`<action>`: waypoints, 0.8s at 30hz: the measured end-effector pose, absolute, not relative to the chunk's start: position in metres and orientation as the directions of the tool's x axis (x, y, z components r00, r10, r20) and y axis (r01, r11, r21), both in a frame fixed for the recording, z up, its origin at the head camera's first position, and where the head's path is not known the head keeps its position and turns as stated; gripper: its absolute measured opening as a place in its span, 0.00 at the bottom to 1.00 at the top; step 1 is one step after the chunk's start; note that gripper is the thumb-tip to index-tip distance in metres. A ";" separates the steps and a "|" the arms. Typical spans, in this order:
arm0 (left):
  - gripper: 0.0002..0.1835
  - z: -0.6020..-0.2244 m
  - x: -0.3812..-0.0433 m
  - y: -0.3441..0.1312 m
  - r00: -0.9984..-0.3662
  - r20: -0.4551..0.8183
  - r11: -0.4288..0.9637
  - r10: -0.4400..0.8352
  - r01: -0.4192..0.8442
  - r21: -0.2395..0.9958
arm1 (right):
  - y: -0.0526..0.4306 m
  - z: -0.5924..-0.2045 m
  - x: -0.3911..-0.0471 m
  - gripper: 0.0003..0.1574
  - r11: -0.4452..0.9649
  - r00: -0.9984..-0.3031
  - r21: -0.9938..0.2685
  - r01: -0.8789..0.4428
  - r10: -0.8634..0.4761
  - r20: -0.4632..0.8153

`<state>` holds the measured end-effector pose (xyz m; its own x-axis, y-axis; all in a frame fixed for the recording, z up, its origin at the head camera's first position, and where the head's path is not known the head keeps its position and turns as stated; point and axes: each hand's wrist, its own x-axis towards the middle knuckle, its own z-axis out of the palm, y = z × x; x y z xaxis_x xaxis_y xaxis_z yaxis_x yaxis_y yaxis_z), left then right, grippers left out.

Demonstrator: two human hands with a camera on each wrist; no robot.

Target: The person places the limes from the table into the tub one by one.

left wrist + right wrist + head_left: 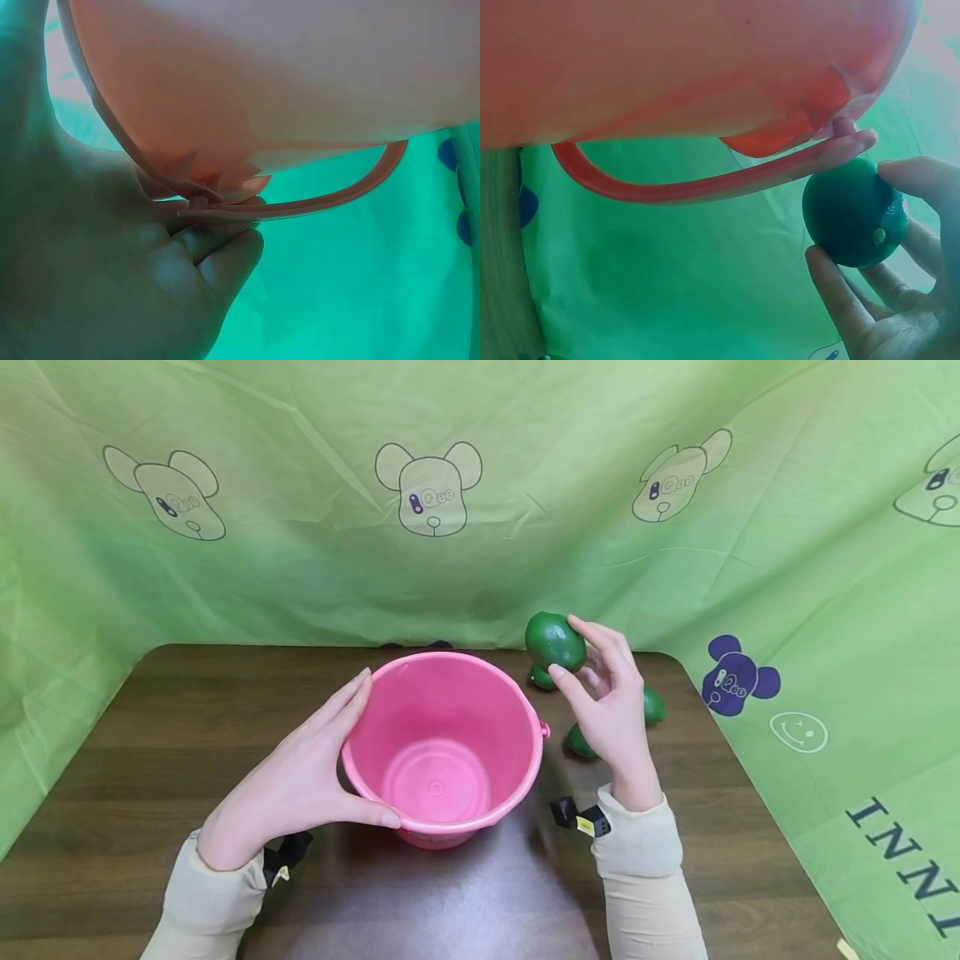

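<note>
A pink bucket [442, 693] stands upright on the wooden table, its inside bare down to the ringed bottom. My left hand [307, 768] holds it at the left side, thumb along the front rim and fingers against the far left rim. In the left wrist view, the pink handle [322, 204] hangs down by those fingers. To the right of the bucket, my right hand [611, 702] pinches a shiny green lime [553, 640] between thumb and fingertips, raised above the table. The right wrist view shows the pale stem spot on this lime [851, 214].
More green limes lie right of the bucket: one behind the held lime [542, 677], another lime [581, 742] near the right wrist, and a third lime [654, 706] past the hand. Green printed cloth [315, 577] hangs around the table [135, 777].
</note>
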<state>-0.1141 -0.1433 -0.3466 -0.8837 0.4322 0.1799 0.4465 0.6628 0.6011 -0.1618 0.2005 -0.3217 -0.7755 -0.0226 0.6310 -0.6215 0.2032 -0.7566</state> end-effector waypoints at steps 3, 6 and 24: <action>0.78 -0.347 -0.114 -0.143 -0.882 0.183 0.663 0.435 0.451 0.597 | 0.199 -0.320 -0.161 0.33 0.188 -0.766 -0.750 -0.635 -0.021 0.643; 0.78 -0.347 -0.114 -0.143 -0.880 0.185 0.662 0.438 0.455 0.596 | 0.203 -0.325 -0.164 0.34 0.184 -0.760 -0.745 -0.641 -0.019 0.649; 0.78 -0.348 -0.115 -0.143 -0.881 0.185 0.662 0.436 0.453 0.598 | 0.200 -0.315 -0.151 0.36 0.153 -0.745 -0.735 -0.661 -0.013 0.667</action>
